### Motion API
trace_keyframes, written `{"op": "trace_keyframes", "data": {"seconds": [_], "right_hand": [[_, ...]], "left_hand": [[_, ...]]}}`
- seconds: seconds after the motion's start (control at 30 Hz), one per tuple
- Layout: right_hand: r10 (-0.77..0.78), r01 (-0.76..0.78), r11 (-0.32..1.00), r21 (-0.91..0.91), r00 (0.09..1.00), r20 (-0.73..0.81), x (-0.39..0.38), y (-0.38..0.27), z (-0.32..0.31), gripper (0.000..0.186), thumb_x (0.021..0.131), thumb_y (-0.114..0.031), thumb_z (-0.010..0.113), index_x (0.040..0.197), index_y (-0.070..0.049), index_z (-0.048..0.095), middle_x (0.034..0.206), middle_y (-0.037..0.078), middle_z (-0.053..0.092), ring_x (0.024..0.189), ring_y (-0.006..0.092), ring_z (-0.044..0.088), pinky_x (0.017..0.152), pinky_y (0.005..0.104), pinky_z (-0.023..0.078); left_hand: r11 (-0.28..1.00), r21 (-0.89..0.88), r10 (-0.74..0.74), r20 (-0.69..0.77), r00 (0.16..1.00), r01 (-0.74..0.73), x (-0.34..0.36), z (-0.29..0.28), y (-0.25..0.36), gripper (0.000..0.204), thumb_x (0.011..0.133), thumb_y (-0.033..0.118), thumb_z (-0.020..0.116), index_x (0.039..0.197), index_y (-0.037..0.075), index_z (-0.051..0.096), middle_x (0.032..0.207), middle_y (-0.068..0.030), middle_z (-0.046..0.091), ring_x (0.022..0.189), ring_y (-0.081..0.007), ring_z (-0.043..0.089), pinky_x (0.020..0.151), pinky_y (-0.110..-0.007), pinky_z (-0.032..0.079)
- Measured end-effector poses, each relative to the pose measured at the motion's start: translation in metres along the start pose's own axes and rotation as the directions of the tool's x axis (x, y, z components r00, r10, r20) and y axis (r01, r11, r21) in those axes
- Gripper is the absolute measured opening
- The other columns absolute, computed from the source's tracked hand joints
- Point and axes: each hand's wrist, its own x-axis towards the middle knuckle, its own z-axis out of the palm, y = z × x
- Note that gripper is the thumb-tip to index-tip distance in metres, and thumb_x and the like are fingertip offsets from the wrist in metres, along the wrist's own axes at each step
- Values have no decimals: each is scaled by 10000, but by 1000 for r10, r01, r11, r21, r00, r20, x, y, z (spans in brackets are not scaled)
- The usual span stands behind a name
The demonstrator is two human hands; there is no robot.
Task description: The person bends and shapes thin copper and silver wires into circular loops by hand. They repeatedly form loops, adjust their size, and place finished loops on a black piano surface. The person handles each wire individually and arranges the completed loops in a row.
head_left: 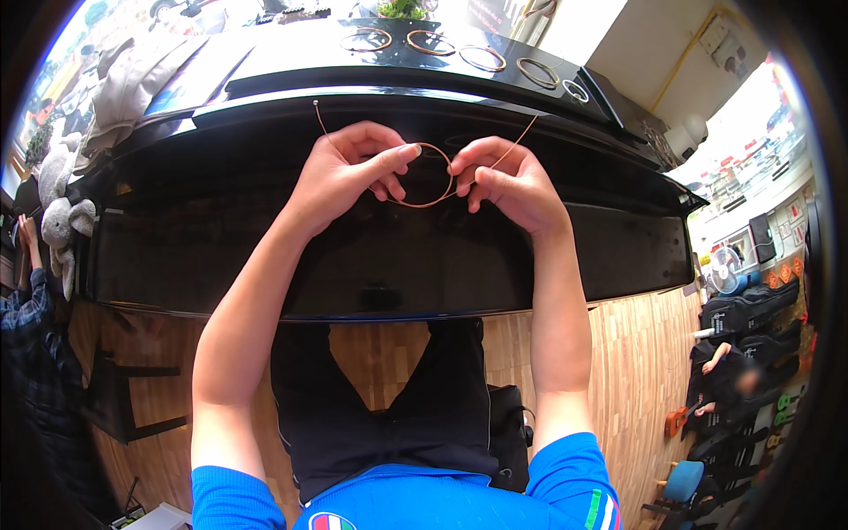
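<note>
A thin copper-coloured guitar string (417, 206) is bent into a loop between my two hands, above a glossy black piano (177, 256). My left hand (340, 172) pinches the loop's left side between thumb and fingers. One end of the string, with a small ball on it, rises past that hand. On the loop's right side, my right hand (517, 185) grips the string with bent fingers. The other end sticks up beyond its knuckles. Several coiled strings (539, 86) lie in a row on the piano's top, including a smaller pale coil (575, 98) at the right.
A grey plush toy (58, 221) and grey cloth (132, 84) are at the piano's left. A person in a plaid sleeve (35, 305) is at far left. Far right, another person (726, 375) is near a small orange guitar (677, 422) and a blue stool (682, 482).
</note>
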Motion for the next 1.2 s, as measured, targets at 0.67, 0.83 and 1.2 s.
{"op": "trace_keyframes", "data": {"seconds": [0.67, 0.83, 1.2], "right_hand": [[-38, 14, 987, 158, 988, 151, 4, 12, -7, 341, 1002, -318, 608, 1122, -4, 668, 1047, 186, 701, 770, 144, 678, 573, 256, 566], [-25, 41, 997, 63, 974, -226, 7, 6, 2, 340, 984, -242, 641, 1230, -7, 646, 1017, 141, 711, 760, 129, 671, 548, 258, 564], [-14, 19, 994, 106, 999, -42, 2, 9, -7, 163, 927, -144, 699, 830, -16, 675, 885, 106, 692, 557, 46, 476, 487, 192, 366]], "left_hand": [[993, -98, -50, 99, 994, 60, 1, -3, -3, 304, 931, 287, 722, 1058, 16, 667, 856, -60, 680, 764, -125, 690, 642, -241, 533], [993, -74, -82, 79, 993, 88, 0, -3, -1, 325, 943, 279, 700, 1111, 3, 666, 907, -76, 683, 789, -141, 702, 675, -249, 547], [991, -120, -45, 92, 995, 55, 1, -3, -3, 319, 953, 191, 682, 1204, -4, 658, 962, -74, 682, 778, -122, 674, 695, -244, 538]]}}
